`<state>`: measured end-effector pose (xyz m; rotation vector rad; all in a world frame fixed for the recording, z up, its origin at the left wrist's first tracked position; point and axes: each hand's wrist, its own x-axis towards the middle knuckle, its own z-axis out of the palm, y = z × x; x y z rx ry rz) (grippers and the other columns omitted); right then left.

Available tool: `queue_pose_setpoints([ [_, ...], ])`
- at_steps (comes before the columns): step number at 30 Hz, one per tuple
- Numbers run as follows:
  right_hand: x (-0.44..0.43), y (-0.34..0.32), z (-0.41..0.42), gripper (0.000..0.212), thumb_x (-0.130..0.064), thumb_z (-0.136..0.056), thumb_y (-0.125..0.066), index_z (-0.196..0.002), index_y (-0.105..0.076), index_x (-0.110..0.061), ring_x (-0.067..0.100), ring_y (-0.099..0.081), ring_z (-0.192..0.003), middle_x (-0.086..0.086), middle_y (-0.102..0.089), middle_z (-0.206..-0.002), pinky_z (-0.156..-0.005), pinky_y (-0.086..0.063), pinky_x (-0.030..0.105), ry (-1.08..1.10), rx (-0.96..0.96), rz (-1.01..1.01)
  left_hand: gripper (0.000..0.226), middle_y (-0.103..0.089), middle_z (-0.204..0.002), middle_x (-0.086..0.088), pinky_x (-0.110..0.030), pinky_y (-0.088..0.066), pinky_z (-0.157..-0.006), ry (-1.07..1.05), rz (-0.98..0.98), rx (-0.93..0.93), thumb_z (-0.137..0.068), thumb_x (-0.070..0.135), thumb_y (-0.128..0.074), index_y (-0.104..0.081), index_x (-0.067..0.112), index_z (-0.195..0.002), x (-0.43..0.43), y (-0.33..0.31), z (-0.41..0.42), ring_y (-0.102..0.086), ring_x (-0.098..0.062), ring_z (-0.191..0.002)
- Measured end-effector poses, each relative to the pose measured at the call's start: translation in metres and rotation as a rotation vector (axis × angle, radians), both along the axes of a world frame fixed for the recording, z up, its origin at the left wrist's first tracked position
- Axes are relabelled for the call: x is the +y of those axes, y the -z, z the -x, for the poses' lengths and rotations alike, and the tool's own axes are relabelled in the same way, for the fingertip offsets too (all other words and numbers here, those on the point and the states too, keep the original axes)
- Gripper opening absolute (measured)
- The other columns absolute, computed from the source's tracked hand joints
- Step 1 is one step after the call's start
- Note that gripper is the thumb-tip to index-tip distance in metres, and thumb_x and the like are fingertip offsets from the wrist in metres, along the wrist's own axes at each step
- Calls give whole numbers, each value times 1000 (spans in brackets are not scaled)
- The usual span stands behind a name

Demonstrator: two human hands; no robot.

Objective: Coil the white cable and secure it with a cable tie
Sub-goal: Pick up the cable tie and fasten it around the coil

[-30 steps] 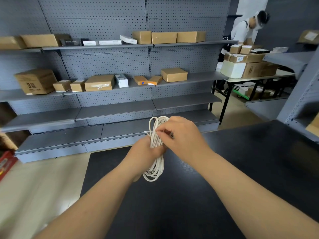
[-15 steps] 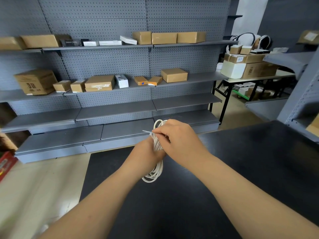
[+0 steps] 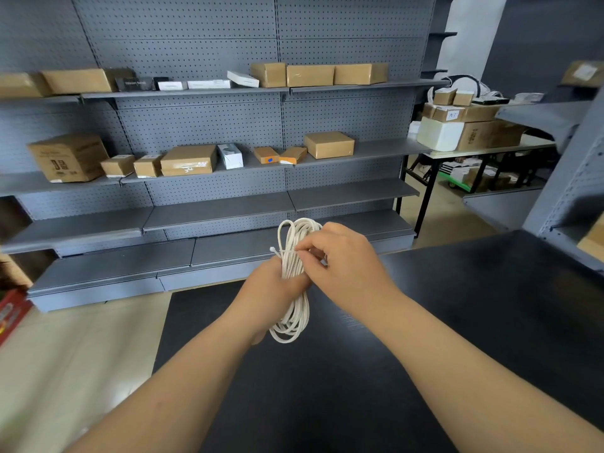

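The white cable [image 3: 295, 310] looks light and floppy, so the left grip [image 3: 269, 289] clasps the coil's middle while the right grip [image 3: 343, 259] pinches the thin cable tie [image 3: 277, 252] just above

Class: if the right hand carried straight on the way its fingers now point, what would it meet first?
The right hand points leftward, its fingers pinching the cable tie on the white cable, so that coil comes first. Beyond it, probably the left hand gripping the coil; depth is unclear.
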<state>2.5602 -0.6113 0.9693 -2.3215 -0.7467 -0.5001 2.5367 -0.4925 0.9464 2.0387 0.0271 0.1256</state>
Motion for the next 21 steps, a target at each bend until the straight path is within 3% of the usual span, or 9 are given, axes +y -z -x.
queue_pose_setpoints([
  [2,2,0,1,12,-16,-85,-59,-86,-71,-12,15,-53,-78,-3,-53,-78,-71,-34,19,-6,-9,-6,22,-49,-45,14,-11,-32,-43,-10,-28,-9,-85,23,-53,-53,25,-64,-1,0,1,-40,-1,-44],
  [7,2,-3,1,13,-16,-86,-59,-89,-71,-14,5,-42,-78,-10,-45,-79,-72,-31,16,-22,1,5,19,-51,-55,9,-20,-33,-50,-8,-89,-17,-85,27,-52,-51,25,-67,-3,-2,3,-41,-7,-51],
  [17,2,-5,2,12,-13,-85,-59,-85,-70,-10,5,-41,-75,-9,-44,-76,-68,-25,13,-37,-19,1,17,-53,-65,2,-23,-34,-53,12,-255,-39,-86,29,-49,-54,13,-82,-4,-1,0,-42,-9,-56],
  [21,2,-4,2,12,-14,-86,-58,-86,-70,-11,8,-43,-76,-9,-44,-77,-68,-26,15,-28,-15,20,15,-52,-63,3,-23,-35,-52,9,-299,-38,-87,27,-47,-46,22,-73,-5,-3,2,-44,-9,-57],
])
